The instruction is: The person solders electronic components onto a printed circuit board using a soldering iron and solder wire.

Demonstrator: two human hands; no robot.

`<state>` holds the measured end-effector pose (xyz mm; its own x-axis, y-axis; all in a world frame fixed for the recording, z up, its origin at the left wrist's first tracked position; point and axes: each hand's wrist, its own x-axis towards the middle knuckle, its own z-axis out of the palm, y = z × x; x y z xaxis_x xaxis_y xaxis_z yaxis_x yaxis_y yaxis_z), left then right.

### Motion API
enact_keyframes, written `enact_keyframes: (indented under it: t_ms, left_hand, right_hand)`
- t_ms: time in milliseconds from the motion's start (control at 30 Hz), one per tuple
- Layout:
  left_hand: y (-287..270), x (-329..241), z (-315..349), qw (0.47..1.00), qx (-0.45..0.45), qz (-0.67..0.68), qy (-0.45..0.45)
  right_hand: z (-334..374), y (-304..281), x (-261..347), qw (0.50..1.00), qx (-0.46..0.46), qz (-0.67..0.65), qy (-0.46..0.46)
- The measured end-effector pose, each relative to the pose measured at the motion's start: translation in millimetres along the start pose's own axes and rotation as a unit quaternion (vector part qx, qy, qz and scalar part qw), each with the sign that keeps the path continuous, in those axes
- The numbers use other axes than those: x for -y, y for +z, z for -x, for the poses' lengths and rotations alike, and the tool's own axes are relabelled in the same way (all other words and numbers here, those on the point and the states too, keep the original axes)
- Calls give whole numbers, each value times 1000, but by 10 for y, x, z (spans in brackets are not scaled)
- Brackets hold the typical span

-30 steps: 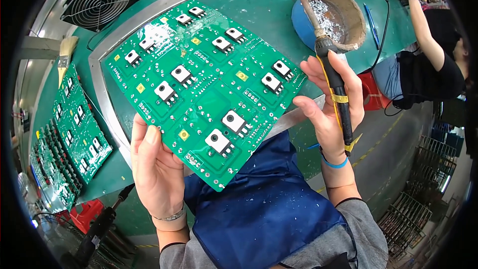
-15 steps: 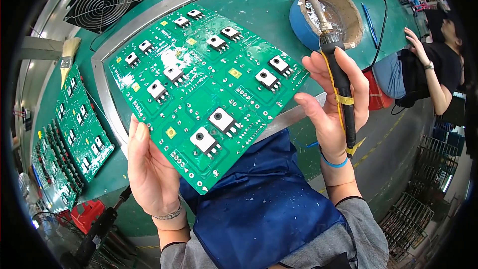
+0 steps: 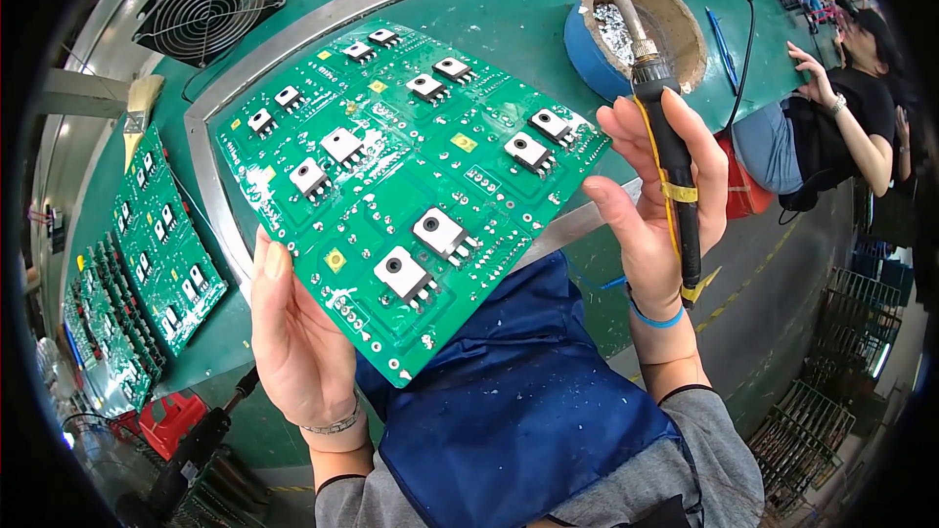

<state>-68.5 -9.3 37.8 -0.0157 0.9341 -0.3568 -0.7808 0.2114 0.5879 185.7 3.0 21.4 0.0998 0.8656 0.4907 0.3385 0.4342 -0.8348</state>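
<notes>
A green circuit board with several white-topped, three-legged components is held up, tilted, over the bench's near edge. My left hand grips its lower left edge, thumb on top and the other fingers hidden beneath. In my right hand rests a black-handled soldering iron, a yellow-orange wire and yellow tape along its handle. Its metal tip points away, over a blue-sided round pot with silvery scraps inside. The right fingertips and thumb are near the board's right corner; whether they touch it is unclear.
A metal frame borders the green bench top. At the left stand more circuit boards, a brush and a black fan. A blue pen and a black cable lie right of the pot. Another person sits at the right.
The board has tilted slightly and its far edge sits a little lower in view. The soldering iron has shifted slightly nearer. At the right, the other person's head and hand have moved.
</notes>
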Motion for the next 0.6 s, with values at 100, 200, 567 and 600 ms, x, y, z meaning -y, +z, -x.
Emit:
enact_keyframes:
  t_ms: [100,200,567,600]
  left_hand:
    - [-1,4,42,999,25,18,-15]
    - [33,13,87,1000,13,-2,-5]
    - [158,111,253,991,1,-92,95]
    - [193,116,266,989,-28,-113,95]
  right_hand:
    - [9,2,-11,1000,-18,-21,2]
    - [17,-4,1,1000,-16,-21,4]
    - [49,-2,-45,999,-6,-51,14]
    - [54,1,-61,999,-5,-50,15]
